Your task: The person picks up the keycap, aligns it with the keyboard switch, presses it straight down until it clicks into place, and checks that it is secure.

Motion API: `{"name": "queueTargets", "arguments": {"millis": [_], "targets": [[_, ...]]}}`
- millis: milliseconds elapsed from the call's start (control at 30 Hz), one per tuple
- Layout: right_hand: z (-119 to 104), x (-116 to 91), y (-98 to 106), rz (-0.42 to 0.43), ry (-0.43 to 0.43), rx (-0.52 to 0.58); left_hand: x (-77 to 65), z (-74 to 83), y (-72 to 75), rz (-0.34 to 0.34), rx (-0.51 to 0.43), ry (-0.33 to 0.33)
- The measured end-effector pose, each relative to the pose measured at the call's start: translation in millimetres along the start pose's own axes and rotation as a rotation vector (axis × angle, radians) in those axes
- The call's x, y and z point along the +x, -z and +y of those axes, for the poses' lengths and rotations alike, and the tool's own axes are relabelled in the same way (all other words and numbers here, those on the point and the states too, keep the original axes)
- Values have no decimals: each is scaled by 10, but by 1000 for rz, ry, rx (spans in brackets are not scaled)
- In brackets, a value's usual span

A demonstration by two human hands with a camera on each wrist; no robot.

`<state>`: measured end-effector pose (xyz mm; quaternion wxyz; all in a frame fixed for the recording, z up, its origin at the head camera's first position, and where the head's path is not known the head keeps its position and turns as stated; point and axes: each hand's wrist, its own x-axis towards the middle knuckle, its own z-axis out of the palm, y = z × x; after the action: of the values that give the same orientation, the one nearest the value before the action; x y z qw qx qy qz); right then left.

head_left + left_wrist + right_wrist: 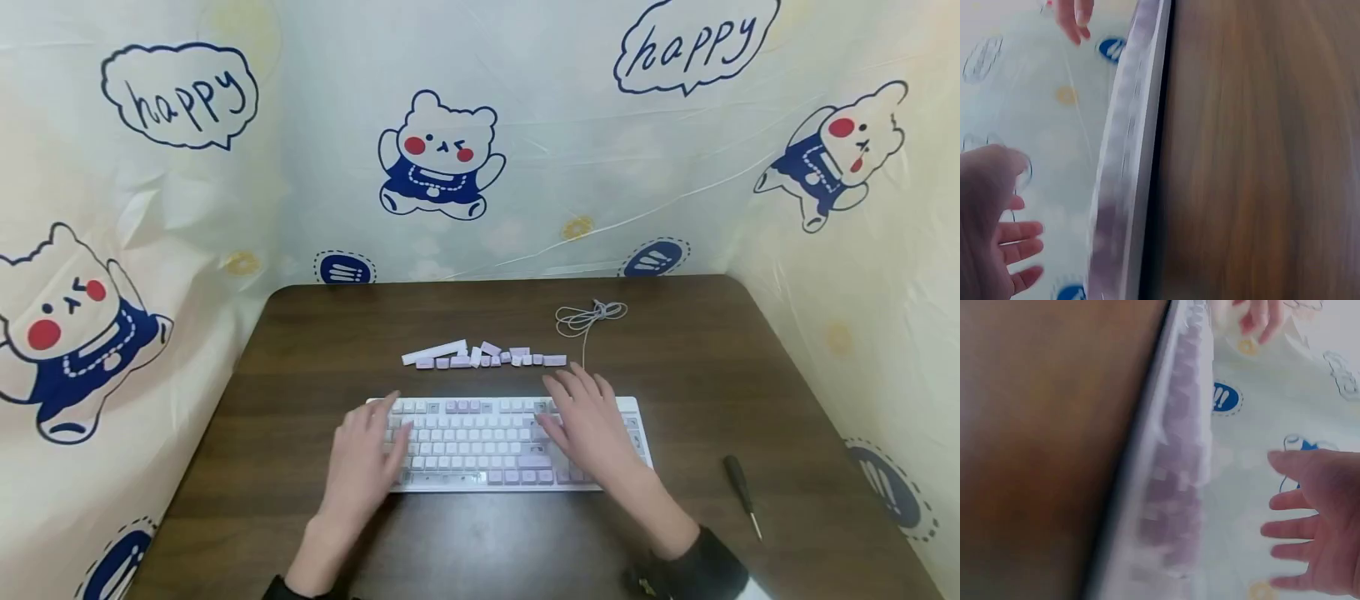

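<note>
A white keyboard (pixel 450 450) with white and lavender keycaps lies flat on the table. Several key positions in it look greyish. Over its left end is my left hand (pixel 362 457), fingers loosely extended and thumb apart. My right hand (pixel 588 425) is spread over its right part, fingers pointing towards the back. In the left wrist view the left hand (pixel 997 219) has its fingers apart with nothing between them. The right wrist view shows the right hand (pixel 1319 522) equally spread. From the head view I cannot tell whether either hand touches the keys.
Behind the keyboard lies a loose row of white and lavender keycaps (pixel 460 362), with a long white spacebar keycap (pixel 435 352) at its left. A bundled cable (pixel 592 317) sits further back. To the right lies a dark-handled screwdriver (pixel 738 483). Printed curtains (pixel 540 167) surround the table.
</note>
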<state>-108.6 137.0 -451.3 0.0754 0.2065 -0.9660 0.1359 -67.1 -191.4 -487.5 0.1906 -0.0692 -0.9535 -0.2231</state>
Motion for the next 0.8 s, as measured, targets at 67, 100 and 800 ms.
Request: {"name": "queueTargets", "arguments": {"millis": [67, 100, 800], "targets": [[-40, 163, 74, 1, 56, 26, -16, -132, 53, 95, -81, 76], [-60, 248, 100, 1, 88, 43, -32, -199, 75, 123, -114, 124], [-438, 1930, -572, -232, 566, -25, -118, -738, 68, -183, -401, 590]]}}
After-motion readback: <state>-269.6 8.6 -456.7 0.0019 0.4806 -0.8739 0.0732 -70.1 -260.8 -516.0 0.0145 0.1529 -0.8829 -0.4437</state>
